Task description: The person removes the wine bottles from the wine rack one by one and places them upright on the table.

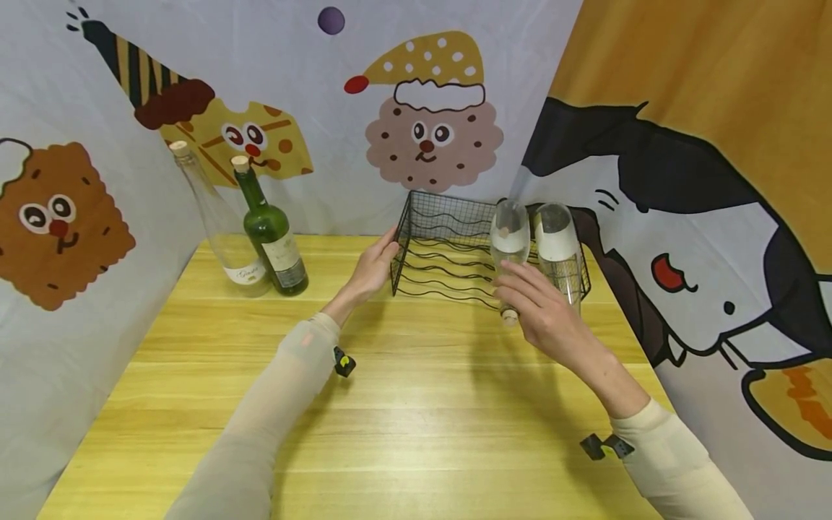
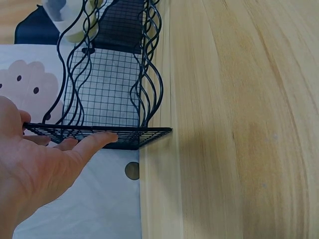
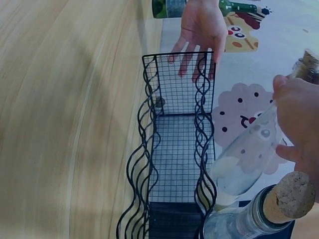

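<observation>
My right hand (image 1: pixel 546 310) grips a clear glass wine bottle (image 1: pixel 510 227) near its corked neck. That bottle, with a white label, lies over the black wire wine rack (image 1: pixel 448 266), base to the back and cork (image 3: pixel 311 59) toward me. Beside it on the rack's right part rests a second clear bottle (image 1: pixel 557 242), also corked (image 3: pixel 294 194). At the rack's left end, my left hand (image 1: pixel 373 269) touches the mesh end panel (image 2: pixel 94 132). Its fingers (image 3: pixel 185 64) lie spread and fairly straight against the outside of that panel.
Two corked bottles stand upright at the table's back left: a clear one (image 1: pixel 240 267) with a white label and a green one (image 1: pixel 276 249). The rack sits along the back edge of the wooden table (image 1: pixel 390 404). A printed cloth backdrop (image 1: pixel 325 87) hangs behind.
</observation>
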Demonstrator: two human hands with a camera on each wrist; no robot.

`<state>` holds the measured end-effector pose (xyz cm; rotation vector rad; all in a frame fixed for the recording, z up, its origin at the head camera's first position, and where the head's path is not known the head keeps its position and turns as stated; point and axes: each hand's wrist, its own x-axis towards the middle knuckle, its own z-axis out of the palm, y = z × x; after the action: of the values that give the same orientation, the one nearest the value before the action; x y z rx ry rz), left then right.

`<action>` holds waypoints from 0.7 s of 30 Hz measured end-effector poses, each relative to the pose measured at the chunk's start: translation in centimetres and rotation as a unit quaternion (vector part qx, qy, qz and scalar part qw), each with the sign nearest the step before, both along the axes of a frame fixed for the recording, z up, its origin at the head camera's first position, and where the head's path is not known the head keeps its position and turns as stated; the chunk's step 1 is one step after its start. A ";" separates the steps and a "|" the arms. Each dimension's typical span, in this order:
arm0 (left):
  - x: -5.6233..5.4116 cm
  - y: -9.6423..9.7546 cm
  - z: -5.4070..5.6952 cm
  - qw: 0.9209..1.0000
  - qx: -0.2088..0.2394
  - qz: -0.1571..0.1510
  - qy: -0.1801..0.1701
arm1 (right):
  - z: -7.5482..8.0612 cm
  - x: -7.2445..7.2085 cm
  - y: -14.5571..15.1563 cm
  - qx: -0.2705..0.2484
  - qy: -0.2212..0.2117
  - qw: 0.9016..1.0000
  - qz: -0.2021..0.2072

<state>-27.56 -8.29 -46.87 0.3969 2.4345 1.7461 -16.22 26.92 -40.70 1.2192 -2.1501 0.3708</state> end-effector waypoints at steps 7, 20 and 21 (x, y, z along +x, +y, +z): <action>0.0 0.0 -0.1 1.000 -0.003 0.001 0.001 | 0.6 -0.1 -0.2 -0.076 0.006 0.997 0.031; -0.1 0.0 -0.1 1.000 -0.005 -0.001 0.004 | 3.9 1.5 -1.7 -0.175 0.030 0.982 0.069; -0.1 0.0 -0.1 1.000 -0.005 0.000 0.003 | 4.2 1.6 -1.8 -0.182 0.034 0.980 0.074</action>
<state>-27.69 -8.30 -46.97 0.4027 2.4454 1.7351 -14.58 25.10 -36.50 1.1616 -1.8365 0.7405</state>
